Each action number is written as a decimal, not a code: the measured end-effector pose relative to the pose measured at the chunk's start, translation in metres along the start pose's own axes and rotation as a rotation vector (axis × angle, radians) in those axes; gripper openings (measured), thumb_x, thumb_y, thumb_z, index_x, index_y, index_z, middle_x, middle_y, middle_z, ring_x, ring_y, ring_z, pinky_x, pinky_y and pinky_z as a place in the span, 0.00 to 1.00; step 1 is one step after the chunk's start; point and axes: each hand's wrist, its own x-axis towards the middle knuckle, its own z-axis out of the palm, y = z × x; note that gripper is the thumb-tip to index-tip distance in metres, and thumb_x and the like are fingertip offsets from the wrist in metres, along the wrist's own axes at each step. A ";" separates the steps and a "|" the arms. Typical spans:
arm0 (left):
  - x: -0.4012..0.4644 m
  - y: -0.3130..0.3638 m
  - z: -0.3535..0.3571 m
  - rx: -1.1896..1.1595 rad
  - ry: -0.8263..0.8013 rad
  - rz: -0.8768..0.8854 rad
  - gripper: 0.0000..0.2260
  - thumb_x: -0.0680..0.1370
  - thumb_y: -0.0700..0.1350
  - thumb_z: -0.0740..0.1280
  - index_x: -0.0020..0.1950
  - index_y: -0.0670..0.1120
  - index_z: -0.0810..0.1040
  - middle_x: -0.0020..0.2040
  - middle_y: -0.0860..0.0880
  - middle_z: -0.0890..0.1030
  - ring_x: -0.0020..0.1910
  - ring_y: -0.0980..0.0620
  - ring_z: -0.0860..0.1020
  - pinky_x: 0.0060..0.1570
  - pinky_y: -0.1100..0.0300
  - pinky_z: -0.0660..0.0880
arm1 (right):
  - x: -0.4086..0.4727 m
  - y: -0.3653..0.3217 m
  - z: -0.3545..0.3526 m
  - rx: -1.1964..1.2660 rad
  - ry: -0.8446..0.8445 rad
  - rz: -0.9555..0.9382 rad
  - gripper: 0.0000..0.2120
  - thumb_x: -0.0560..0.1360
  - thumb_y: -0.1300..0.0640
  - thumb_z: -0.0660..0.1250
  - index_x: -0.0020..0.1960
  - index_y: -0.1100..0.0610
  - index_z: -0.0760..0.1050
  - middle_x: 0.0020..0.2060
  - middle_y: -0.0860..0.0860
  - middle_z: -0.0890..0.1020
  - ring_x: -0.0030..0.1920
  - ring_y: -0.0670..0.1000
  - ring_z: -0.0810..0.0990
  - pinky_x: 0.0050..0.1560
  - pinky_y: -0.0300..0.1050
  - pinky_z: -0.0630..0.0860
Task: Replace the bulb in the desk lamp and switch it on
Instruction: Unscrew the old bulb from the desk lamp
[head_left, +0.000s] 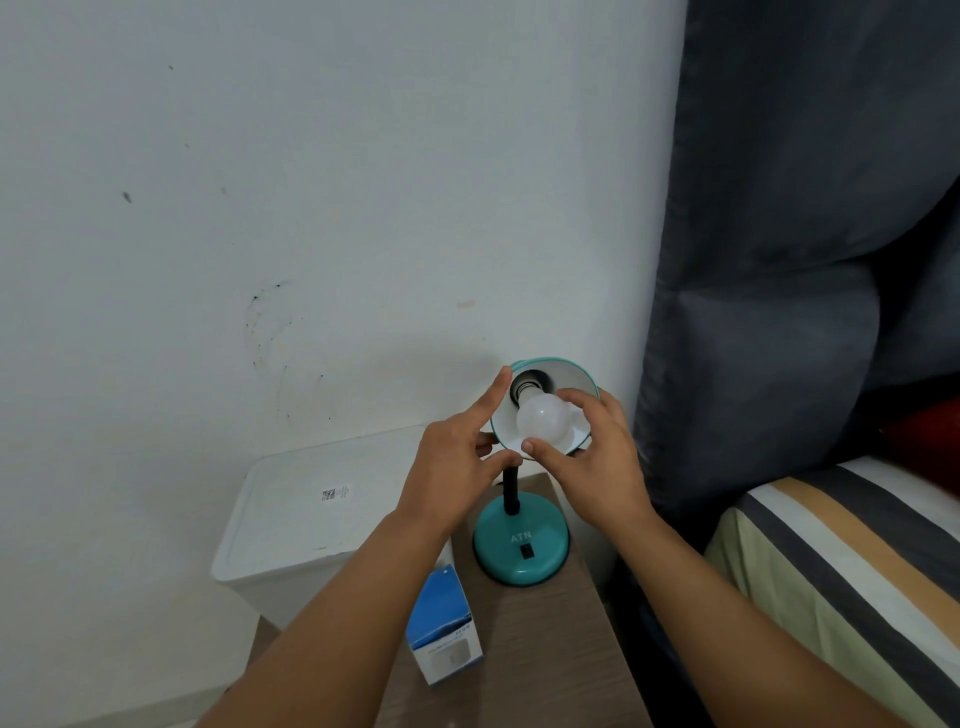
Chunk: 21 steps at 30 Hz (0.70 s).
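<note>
A teal desk lamp stands on a narrow wooden table (545, 649); its round base (521, 550) carries a black switch. The shade (566, 379) is tilted up toward me, white inside. A frosted white bulb (543, 420) sits in the shade with its neck at the dark socket (527, 385). My right hand (592, 462) grips the bulb with thumb and fingers. My left hand (462, 457) holds the shade's left rim, index finger stretched along the edge. The lamp is unlit.
A blue and white bulb box (445, 631) stands on the table's left side. A white lidded bin (322, 514) sits against the wall to the left. A dark curtain (779, 260) hangs on the right above a striped bed (857, 561).
</note>
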 end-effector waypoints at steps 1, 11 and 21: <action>0.000 0.000 0.000 0.004 0.000 0.003 0.41 0.73 0.45 0.78 0.76 0.67 0.59 0.56 0.48 0.85 0.52 0.56 0.84 0.54 0.76 0.73 | 0.000 0.000 0.000 0.013 -0.010 -0.007 0.28 0.67 0.50 0.78 0.64 0.44 0.73 0.64 0.45 0.70 0.61 0.44 0.70 0.57 0.33 0.70; -0.001 0.002 0.000 0.009 0.003 -0.003 0.40 0.74 0.46 0.77 0.75 0.69 0.58 0.53 0.47 0.86 0.49 0.56 0.84 0.50 0.79 0.71 | 0.001 0.000 0.003 -0.055 0.046 0.041 0.31 0.63 0.43 0.79 0.61 0.48 0.72 0.66 0.47 0.70 0.63 0.48 0.72 0.56 0.40 0.70; -0.001 0.001 0.000 -0.006 0.005 -0.014 0.40 0.73 0.45 0.78 0.74 0.69 0.58 0.56 0.47 0.85 0.52 0.55 0.84 0.50 0.81 0.69 | -0.001 0.000 0.005 -0.031 -0.041 -0.021 0.41 0.67 0.51 0.78 0.74 0.47 0.60 0.74 0.47 0.60 0.71 0.46 0.63 0.62 0.31 0.62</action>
